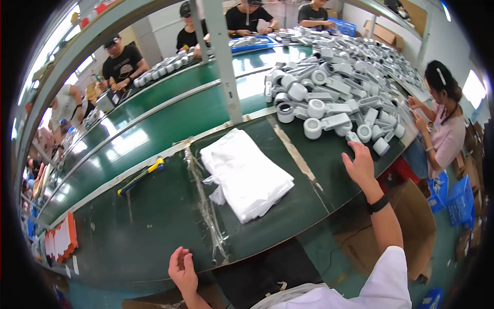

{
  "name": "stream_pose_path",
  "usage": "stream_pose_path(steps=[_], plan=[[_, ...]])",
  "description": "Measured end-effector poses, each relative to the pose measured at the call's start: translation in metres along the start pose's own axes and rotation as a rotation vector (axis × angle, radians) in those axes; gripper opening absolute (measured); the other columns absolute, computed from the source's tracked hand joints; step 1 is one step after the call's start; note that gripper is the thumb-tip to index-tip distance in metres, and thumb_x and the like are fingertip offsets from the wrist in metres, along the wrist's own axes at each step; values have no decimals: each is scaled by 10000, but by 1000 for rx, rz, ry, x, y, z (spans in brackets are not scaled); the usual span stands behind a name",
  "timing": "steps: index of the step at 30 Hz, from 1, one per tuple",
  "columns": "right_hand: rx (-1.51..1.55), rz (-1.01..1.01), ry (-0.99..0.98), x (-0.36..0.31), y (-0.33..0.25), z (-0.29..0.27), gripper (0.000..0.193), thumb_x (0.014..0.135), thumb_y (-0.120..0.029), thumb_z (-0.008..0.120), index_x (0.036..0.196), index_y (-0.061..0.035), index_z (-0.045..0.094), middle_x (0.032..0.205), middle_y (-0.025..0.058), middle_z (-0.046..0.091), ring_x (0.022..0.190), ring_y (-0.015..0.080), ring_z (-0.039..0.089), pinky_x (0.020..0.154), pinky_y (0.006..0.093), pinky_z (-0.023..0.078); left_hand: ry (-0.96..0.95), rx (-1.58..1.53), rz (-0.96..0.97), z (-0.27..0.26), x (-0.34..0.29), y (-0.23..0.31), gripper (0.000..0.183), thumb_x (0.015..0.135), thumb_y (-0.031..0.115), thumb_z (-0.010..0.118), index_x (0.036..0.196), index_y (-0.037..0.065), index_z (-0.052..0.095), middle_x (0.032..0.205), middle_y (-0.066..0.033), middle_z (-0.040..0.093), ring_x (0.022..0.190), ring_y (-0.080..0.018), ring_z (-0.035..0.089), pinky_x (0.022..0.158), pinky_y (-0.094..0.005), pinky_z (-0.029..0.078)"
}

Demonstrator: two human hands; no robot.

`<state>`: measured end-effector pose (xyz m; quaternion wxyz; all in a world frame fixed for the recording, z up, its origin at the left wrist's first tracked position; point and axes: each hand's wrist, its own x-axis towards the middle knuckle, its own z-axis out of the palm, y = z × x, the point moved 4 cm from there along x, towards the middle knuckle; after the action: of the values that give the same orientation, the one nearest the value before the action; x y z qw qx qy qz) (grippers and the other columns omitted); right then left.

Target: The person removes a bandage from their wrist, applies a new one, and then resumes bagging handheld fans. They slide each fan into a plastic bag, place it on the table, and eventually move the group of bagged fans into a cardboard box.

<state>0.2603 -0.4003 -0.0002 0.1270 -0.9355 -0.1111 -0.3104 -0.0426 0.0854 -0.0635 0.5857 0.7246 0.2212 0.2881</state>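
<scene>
My right hand (359,164) reaches to the near edge of a large heap of grey plastic housings (337,87), each with a round slotted head and a flat handle. Its fingers are stretched out and the thumb stands apart. The fingertips are at one grey housing (352,137); whether they touch it I cannot tell. Over the bench's front edge is my left hand (183,270), loosely curled, thumb apart, holding nothing. Between the hands, a stack of white plastic bags (247,175) lies on the dark green bench (144,226).
A yellow and blue hand tool (141,176) lies toward the back left. Orange-edged cards (62,237) stand at the far left end. A metal post (226,67) rises behind the bags. Beyond are a green conveyor (154,123) and several people; one person (442,113) sits at right.
</scene>
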Motion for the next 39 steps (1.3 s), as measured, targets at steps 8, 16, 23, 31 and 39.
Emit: stream_pose_path(steps=[8, 16, 23, 31, 39], plan=[[359, 41, -149, 13, -59, 7, 317, 834, -200, 669, 1101, -37, 619, 1055, 133, 630, 992, 324, 591, 850, 399, 492, -337, 249, 305, 41, 17, 84, 306, 840, -7, 660, 1144, -4, 620, 980, -83, 666, 881, -143, 622, 788, -265, 495], [-152, -153, -89, 71, -25, 40, 445, 778, -126, 682, 1208, -78, 578, 1261, 84, 551, 1187, 280, 484, 924, 432, 435, -609, 490, 693, 158, 43, 153, 213, 799, 81, 722, 1002, 27, 685, 954, -125, 690, 867, -304, 649, 773, -361, 519], [-409, -249, -197, 86, -28, 71, 352, 861, -114, 569, 1212, -129, 602, 1185, 67, 577, 1162, 251, 497, 937, 436, 398, -583, 663, 888, 213, 50, 119, 177, 775, 144, 744, 932, 79, 697, 918, -61, 675, 827, -254, 615, 725, -378, 488], [-404, -402, 13, 81, -26, 73, 298, 872, -132, 551, 1161, -80, 601, 1214, 100, 592, 1185, 261, 516, 955, 453, 386, -559, 791, 857, 215, 53, 119, 183, 742, 175, 770, 890, 96, 698, 916, -21, 633, 838, -240, 581, 721, -372, 457], [308, -143, -63, 50, -68, -7, 325, 901, -148, 590, 1196, -20, 543, 980, 151, 636, 910, 270, 626, 812, 369, 474, -564, 733, 822, 212, 60, 111, 95, 772, 148, 739, 822, 76, 702, 879, -41, 651, 817, -249, 595, 710, -376, 474]])
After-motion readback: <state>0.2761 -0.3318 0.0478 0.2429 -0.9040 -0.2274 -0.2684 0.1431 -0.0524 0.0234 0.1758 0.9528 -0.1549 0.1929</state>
